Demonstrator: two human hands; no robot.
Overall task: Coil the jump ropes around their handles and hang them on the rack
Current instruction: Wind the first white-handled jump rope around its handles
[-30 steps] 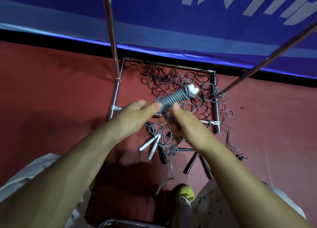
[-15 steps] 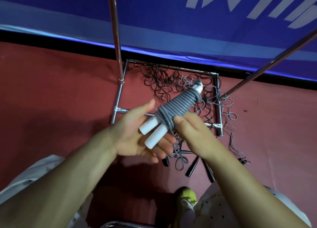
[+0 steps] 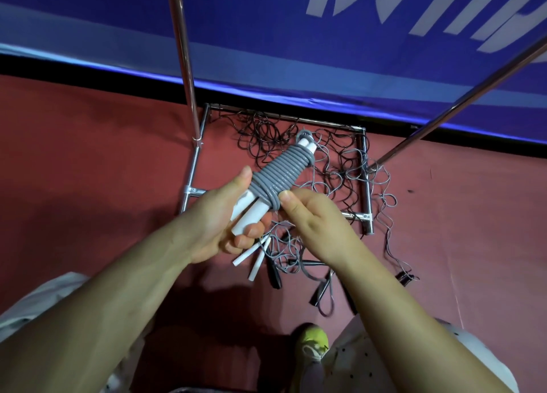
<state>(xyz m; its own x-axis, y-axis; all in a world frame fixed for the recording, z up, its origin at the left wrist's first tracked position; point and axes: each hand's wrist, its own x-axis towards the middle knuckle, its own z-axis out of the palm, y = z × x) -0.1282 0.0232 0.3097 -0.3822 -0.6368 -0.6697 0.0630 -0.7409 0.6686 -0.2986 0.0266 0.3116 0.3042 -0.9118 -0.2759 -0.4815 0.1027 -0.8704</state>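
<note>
A grey jump rope is coiled tightly around its two white handles, held slanted above the floor. My left hand grips the lower ends of the handles from underneath. With thumb and fingers, my right hand pinches the last grey turn at the lower end of the coil. A small grey loop sticks out at the top end. Below lies a tangle of loose ropes, black and grey. The rack is a chrome frame with two slanted poles rising from it.
On the red floor below my hands lie two white handles and several black handles. A blue banner runs along the far wall. My yellow shoe stands near the bottom edge.
The bundle rose and turned more upright. The dangling grey tail is gone from below my hands. My left hand now grips the handle ends, and my right thumb presses the last turn.
</note>
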